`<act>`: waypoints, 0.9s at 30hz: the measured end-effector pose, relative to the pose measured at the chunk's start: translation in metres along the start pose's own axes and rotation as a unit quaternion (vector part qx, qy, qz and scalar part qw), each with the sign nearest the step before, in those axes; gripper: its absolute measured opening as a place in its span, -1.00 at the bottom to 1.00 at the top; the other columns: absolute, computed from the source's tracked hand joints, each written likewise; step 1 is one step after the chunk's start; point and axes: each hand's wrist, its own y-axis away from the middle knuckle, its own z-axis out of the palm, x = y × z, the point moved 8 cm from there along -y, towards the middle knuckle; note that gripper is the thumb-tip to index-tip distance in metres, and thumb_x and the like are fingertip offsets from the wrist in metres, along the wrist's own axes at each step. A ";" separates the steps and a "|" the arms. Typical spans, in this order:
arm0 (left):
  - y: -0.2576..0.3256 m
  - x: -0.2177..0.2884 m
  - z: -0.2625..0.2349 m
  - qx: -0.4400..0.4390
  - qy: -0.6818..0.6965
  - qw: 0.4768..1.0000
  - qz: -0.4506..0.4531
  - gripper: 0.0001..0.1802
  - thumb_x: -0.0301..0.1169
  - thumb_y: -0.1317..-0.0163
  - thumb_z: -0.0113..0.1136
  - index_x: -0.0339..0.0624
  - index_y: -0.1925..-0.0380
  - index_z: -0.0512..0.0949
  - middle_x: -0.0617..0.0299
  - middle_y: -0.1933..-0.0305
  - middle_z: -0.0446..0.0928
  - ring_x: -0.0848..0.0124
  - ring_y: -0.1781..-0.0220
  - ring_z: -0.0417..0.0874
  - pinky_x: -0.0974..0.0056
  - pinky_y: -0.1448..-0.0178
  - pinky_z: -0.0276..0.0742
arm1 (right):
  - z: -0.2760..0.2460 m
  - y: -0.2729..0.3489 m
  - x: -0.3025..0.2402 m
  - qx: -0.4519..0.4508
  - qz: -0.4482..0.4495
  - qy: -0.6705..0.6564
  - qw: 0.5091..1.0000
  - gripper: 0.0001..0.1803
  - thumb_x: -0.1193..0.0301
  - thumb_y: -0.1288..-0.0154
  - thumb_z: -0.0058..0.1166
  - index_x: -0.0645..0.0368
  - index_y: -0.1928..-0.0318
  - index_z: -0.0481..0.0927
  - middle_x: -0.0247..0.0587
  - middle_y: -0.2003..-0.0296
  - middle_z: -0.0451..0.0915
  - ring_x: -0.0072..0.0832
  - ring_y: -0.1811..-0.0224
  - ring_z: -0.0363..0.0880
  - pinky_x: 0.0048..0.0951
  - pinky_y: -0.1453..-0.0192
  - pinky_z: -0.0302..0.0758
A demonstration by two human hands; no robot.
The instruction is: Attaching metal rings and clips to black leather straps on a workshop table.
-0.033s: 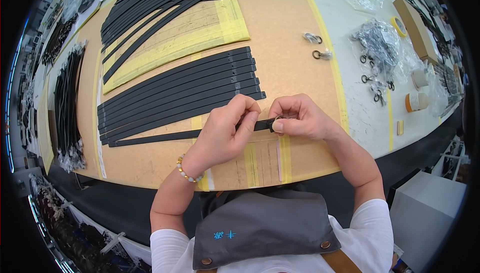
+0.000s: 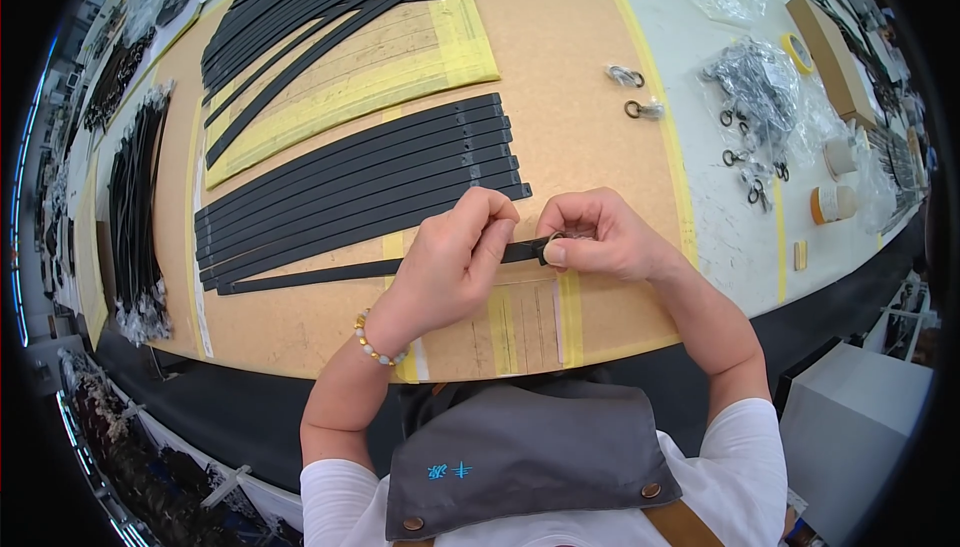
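A long black strap (image 2: 310, 275) runs from the left across the board to both my hands. My left hand (image 2: 450, 262) is closed in a pinch over the strap, with a beaded bracelet at its wrist. Close by on the right, my right hand (image 2: 605, 239) pinches the strap's end, thumb on top. A dark metal ring fitting (image 2: 550, 241) shows at that end, partly hidden by the fingers. Just beyond my hands, several flat black straps (image 2: 360, 187) lie side by side, their right ends stepped.
More straps (image 2: 330, 17) are heaped on a yellow-taped board (image 2: 440, 57) at the back. Two wrapped metal clasps (image 2: 643, 109) lie right of it. Further right are bagged clasps (image 2: 750, 82), a tape roll (image 2: 797, 54) and a carton (image 2: 832, 62). Bundled cords (image 2: 137, 217) lie left.
My left fingertips have shifted very slightly to the left. My right hand and the other things look the same.
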 end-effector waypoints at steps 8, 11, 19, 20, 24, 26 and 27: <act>-0.001 0.011 0.002 -0.014 0.001 0.998 0.058 -0.92 -0.59 -0.37 0.23 -0.36 0.17 0.59 0.24 0.39 0.63 0.56 0.36 0.61 0.43 0.20 0.59 | 0.000 0.001 -0.002 0.006 -0.007 0.015 1.000 -0.83 0.41 -0.36 0.31 0.26 0.20 0.66 -0.47 0.34 0.63 -0.75 0.27 0.49 -0.57 0.14 0.44; 0.000 0.006 0.005 -0.023 -0.005 0.999 0.033 -0.96 -0.58 -0.35 0.27 -0.34 0.26 0.60 0.22 0.42 0.61 0.54 0.40 0.60 0.40 0.27 0.56 | 0.001 0.000 -0.001 0.003 -0.006 0.014 1.000 -0.83 0.41 -0.35 0.31 0.27 0.20 0.66 -0.46 0.34 0.63 -0.75 0.27 0.49 -0.57 0.13 0.44; 0.005 0.011 0.009 0.019 -0.120 0.990 0.071 -0.94 -0.56 -0.44 0.17 -0.26 0.24 0.48 0.18 0.45 0.58 0.48 0.49 0.58 0.38 0.39 0.48 | 0.000 -0.001 0.002 0.009 -0.001 0.047 0.999 -0.84 0.41 -0.33 0.30 0.26 0.24 0.65 -0.47 0.37 0.62 -0.76 0.29 0.47 -0.58 0.17 0.41; 0.005 0.009 0.006 0.030 -0.123 0.991 0.052 -0.94 -0.55 -0.47 0.13 -0.26 0.22 0.45 0.19 0.44 0.59 0.50 0.49 0.59 0.40 0.38 0.49 | 0.001 -0.001 0.002 0.008 0.000 0.047 0.999 -0.84 0.41 -0.33 0.30 0.26 0.24 0.65 -0.47 0.37 0.62 -0.76 0.29 0.47 -0.58 0.17 0.41; 0.000 0.004 -0.020 0.103 -0.071 0.992 0.030 -0.92 -0.52 -0.55 0.02 -0.28 0.19 0.41 0.19 0.42 0.61 0.52 0.45 0.62 0.42 0.33 0.54 | 0.000 0.001 -0.001 0.017 -0.001 0.037 0.999 -0.84 0.41 -0.33 0.30 0.26 0.25 0.64 -0.48 0.39 0.59 -0.77 0.31 0.45 -0.58 0.19 0.40; 0.001 0.001 -0.037 0.172 -0.055 0.983 0.043 -0.88 -0.49 -0.61 -0.07 -0.29 0.18 0.38 0.17 0.39 0.63 0.53 0.42 0.64 0.43 0.28 0.60 | 0.001 0.001 -0.002 0.017 -0.003 0.037 0.999 -0.84 0.41 -0.33 0.30 0.26 0.25 0.64 -0.49 0.39 0.59 -0.77 0.31 0.45 -0.58 0.19 0.40; 0.000 0.001 -0.037 0.174 -0.067 0.982 0.037 -0.86 -0.47 -0.63 -0.10 -0.29 0.17 0.37 0.15 0.38 0.64 0.50 0.39 0.67 0.42 0.24 0.62 | 0.001 0.001 -0.001 0.014 -0.009 0.035 0.999 -0.83 0.41 -0.33 0.30 0.27 0.25 0.64 -0.48 0.39 0.59 -0.76 0.31 0.45 -0.59 0.20 0.39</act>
